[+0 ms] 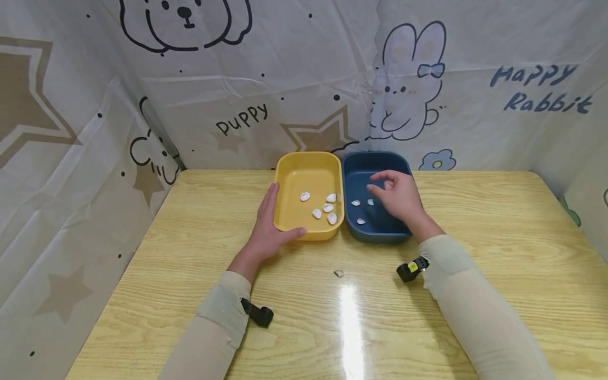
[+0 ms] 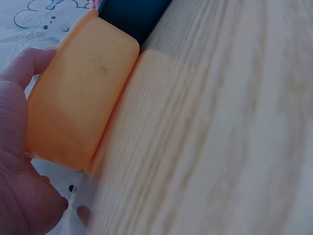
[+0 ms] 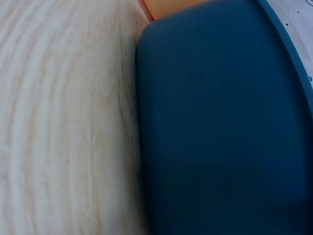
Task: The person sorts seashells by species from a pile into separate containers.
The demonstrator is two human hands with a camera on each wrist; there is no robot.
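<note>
A yellow tray [image 1: 304, 157] and a dark blue tray [image 1: 375, 156] stand side by side at the back of the wooden table. My left hand [image 1: 266, 232] grips the yellow tray's near left corner, thumb on the front wall and fingers along the left side. In the left wrist view the yellow tray [image 2: 83, 98] sits between thumb and fingers of that hand [image 2: 14, 147]. Several white shells [image 1: 328, 207] lie in the yellow tray. My right hand [image 1: 399, 198] hovers over the blue tray [image 3: 220, 122], fingers loosely curled, nothing visible in them. Three shells [image 1: 356, 202] lie in the blue tray.
One small shell [image 1: 339, 273] lies alone on the table [image 1: 475, 237], in front of the gap between the trays. A cartoon-printed cloth [image 1: 285, 79] walls in the table at the back and both sides. Black wrist cameras [image 1: 410, 269] sit on both forearms.
</note>
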